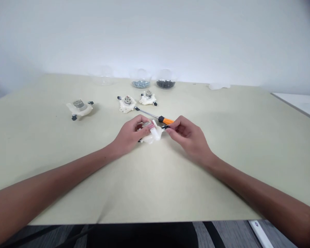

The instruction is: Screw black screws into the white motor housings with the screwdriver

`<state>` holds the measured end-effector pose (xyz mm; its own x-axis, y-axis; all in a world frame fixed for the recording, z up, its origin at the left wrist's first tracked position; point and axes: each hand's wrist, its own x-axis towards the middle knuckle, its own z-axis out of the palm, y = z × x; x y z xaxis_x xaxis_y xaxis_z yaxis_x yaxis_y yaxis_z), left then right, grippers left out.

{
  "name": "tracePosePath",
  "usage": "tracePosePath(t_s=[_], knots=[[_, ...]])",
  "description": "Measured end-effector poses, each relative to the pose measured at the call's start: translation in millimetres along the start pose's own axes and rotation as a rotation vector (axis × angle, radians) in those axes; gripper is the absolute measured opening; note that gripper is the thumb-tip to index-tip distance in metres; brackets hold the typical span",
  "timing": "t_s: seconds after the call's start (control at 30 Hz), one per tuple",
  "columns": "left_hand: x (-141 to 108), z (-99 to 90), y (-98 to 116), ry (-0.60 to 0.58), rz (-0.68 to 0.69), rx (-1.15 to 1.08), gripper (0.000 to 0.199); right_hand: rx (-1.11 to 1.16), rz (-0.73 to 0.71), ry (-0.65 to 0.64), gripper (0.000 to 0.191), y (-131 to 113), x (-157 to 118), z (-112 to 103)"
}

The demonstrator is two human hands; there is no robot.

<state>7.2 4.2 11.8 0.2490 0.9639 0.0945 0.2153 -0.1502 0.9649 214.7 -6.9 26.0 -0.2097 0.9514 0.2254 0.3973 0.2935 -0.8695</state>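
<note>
The left hand (pixel 130 135) grips a white plastic housing (pixel 148 138) over the table (pixel 222 179) while the right hand (pixel 188 138) pinches a small black fitting (pixel 165 127) at its edge, and a weak pinch or shifting grip could let that fitting slip and roll away.

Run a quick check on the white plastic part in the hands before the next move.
Left hand grips white plastic part: ok.
Right hand pinches small black piece at the part's edge: ok.
Small black piece seated in the part: cannot tell, fingers block the view.
Screwdriver on the table, not held: ok. Its handle sits very near the right hand; contact cannot tell.
Bowl of silver screws and bowl of black pieces at the table's far side: ok.
</note>
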Motion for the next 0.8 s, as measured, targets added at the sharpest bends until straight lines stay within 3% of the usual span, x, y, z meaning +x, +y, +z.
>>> tracePosePath(t_s=[0.13,0.23,0.43,0.8], knots=[[-1,0.4,0,0.006,-0.011,0.038,0.034,-0.258,-0.177,0.062,0.016,-3,-7,2],[-1,0.4,0,-0.003,-0.020,0.004,0.034,-0.258,-0.156,0.058,0.017,-4,-9,3],[1,0.3,-2,-0.018,-0.018,-0.091,0.036,0.167,0.166,-0.034,0.017,-7,-1,3],[2,-0.7,-3,-0.066,-0.023,-0.159,0.031,0.755,0.430,-0.211,0.016,3,5,-1]])
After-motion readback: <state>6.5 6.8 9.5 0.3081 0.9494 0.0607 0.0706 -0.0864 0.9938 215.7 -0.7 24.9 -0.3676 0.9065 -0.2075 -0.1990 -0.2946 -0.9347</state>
